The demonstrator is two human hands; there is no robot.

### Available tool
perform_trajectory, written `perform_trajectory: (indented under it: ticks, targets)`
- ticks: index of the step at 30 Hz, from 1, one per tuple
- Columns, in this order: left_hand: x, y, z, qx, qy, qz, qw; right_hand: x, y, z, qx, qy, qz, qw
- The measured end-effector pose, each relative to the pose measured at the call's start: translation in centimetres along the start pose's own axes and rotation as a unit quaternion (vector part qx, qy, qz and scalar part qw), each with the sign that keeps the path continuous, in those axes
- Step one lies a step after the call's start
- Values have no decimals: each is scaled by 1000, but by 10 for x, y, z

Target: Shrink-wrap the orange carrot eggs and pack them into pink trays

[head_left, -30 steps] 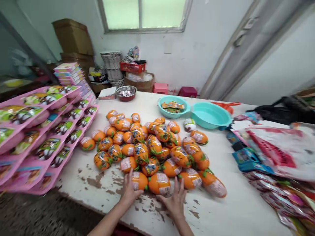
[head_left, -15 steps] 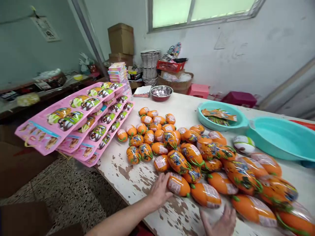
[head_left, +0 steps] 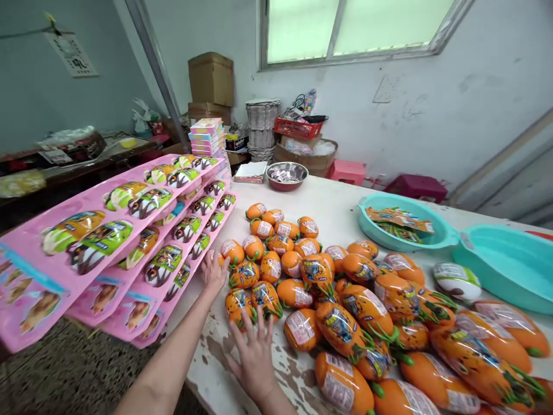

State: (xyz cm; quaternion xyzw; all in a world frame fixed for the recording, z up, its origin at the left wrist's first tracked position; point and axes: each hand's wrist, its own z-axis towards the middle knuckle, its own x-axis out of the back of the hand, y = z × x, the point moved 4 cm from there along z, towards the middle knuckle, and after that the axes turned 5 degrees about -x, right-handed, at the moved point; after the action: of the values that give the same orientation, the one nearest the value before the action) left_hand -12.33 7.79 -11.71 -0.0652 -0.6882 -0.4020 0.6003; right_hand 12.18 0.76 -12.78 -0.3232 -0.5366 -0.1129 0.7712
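Head: packets [head_left: 401, 220] in turquoise basin [head_left: 375, 231]

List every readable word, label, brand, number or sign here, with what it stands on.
None reads clearly.
Hanging wall sheet: dark characters, too blurred.
Orange packages: printed labels, too small.
Pink trays, and their wrapped contents: lettering too small.
White-and-green package: label too blurred.

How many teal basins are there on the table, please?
2. The left basin holds packets and stands beyond the orange eggs; the right basin is beside it, cut off by the picture's edge.
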Motion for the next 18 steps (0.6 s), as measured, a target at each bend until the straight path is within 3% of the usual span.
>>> perform_trajectory:
  ticks: [3,6,14,18]
  targets:
    - [-10,10,24,45,-28,43,998,-24,-8,52,-21,-126,37,991]
    - [-17,20,38,48,-59,79,994,-33,2,73,-70,-173,32,982]
    - [-19,42,49,-15,-124,106,986,-12,41,59,-77,-178,20,981]
    - [-18,44,69,-12,-157,98,983,-16,47,57,-107,-143,3,984]
